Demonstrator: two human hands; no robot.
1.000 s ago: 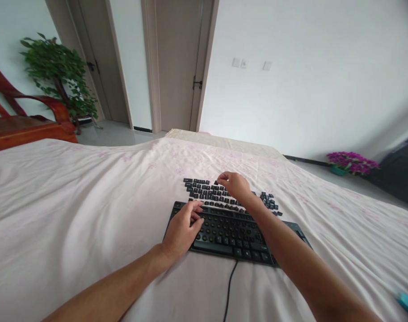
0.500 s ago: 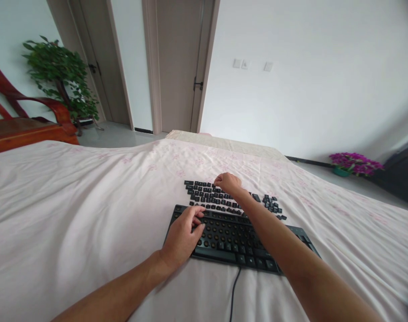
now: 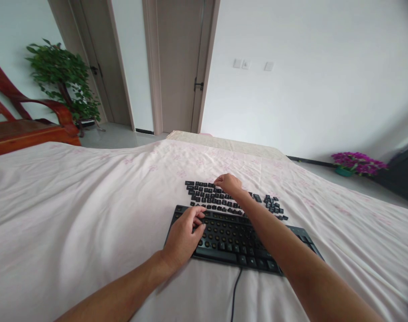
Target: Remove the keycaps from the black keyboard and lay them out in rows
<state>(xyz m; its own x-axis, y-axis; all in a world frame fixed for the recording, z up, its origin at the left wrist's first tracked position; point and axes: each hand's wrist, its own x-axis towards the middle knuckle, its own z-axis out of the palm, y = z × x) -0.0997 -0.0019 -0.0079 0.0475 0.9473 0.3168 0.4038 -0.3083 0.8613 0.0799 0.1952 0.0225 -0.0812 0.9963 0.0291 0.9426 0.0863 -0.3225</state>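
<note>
Your left hand steadies the keyboard, fingers spread flat. Your right hand pinches among the loose keycaps — grip unclear. Next, seat one squarely.

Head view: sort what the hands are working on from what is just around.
In hand:
black corded keyboard
loose black keycaps
left hand
right hand

Just around:
pale pink bedsheet
green potted plant
purple flowers
red wooden chair

The left hand lies palm down, fingers curled, its forearm running back to the lower left. The right hand reaches farther forward on an outstretched arm, fingertips bunched and pointing down, knuckles raised.
</note>
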